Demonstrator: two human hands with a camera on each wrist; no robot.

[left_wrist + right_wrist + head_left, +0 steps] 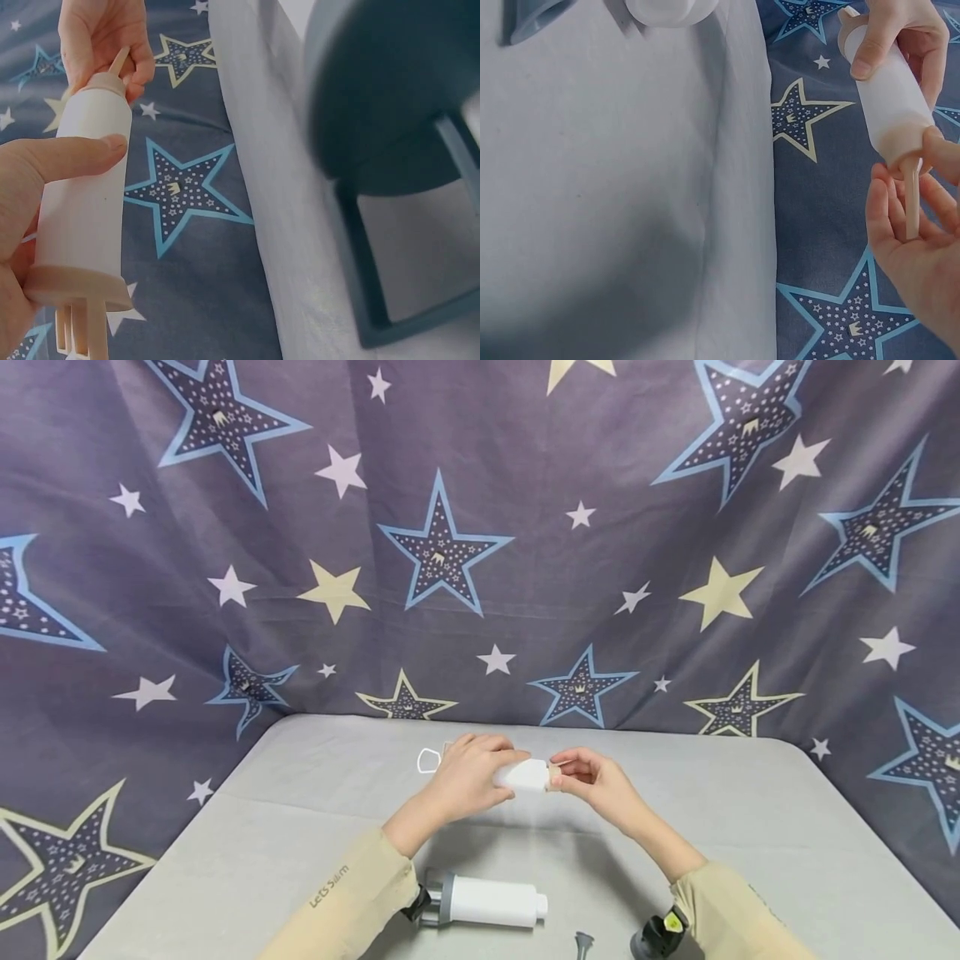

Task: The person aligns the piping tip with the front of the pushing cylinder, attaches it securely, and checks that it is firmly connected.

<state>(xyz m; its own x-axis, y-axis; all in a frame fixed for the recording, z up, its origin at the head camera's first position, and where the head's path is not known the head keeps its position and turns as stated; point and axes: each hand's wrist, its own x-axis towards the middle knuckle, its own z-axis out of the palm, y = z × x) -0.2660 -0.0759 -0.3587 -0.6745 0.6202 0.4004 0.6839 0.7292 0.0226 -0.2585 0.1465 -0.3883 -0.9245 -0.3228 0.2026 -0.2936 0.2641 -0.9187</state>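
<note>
A white cylinder [528,774] with a beige end cap is held above the table. My left hand [468,774] grips its body, the thumb lying along the side in the left wrist view. At the other end, my right hand [600,787] pinches the beige cap [901,146], from which a thin beige nozzle [911,199] sticks out over the palm. The left wrist view shows a beige collar [79,288] with prongs at the cylinder's near end.
On the grey table [300,835] lies a second white cylinder [493,902] with a grey collar and handle. A small grey nozzle [584,943] is at the front edge. A starry curtain [525,610] hangs behind the table.
</note>
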